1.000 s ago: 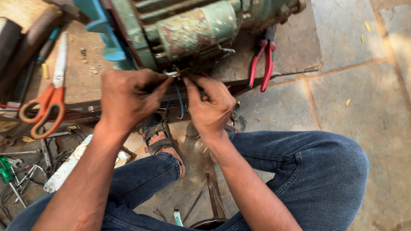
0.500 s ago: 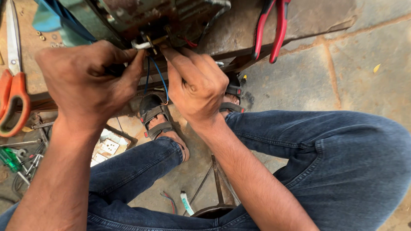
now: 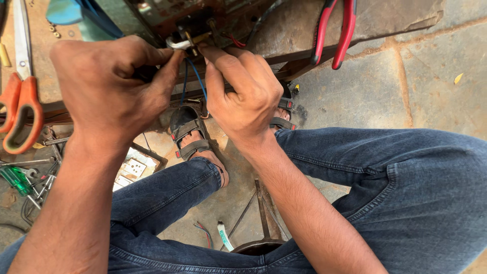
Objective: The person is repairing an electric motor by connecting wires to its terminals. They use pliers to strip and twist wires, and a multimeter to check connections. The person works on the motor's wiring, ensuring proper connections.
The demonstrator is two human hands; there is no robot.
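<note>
My left hand (image 3: 109,86) and my right hand (image 3: 243,94) meet at the underside of a worn green machine (image 3: 157,12) that rests on a low wooden bench. The left thumb and forefinger pinch a white-sleeved wire end (image 3: 177,44) at a brass terminal (image 3: 195,38). The right forefinger and thumb press on the same terminal from the right. A thin blue wire (image 3: 195,76) hangs down between both hands.
Orange-handled scissors (image 3: 20,106) lie on the bench at the left. Red-handled pliers (image 3: 335,30) lie at the top right. Green screwdrivers (image 3: 18,180) and metal tools are scattered on the floor at the left. My sandalled feet (image 3: 190,137) and jeans-clad knees fill the lower view.
The view has moved closer and lower onto the terminal. Both hands stay at the same wire end, fingers shifted slightly tighter on it.
</note>
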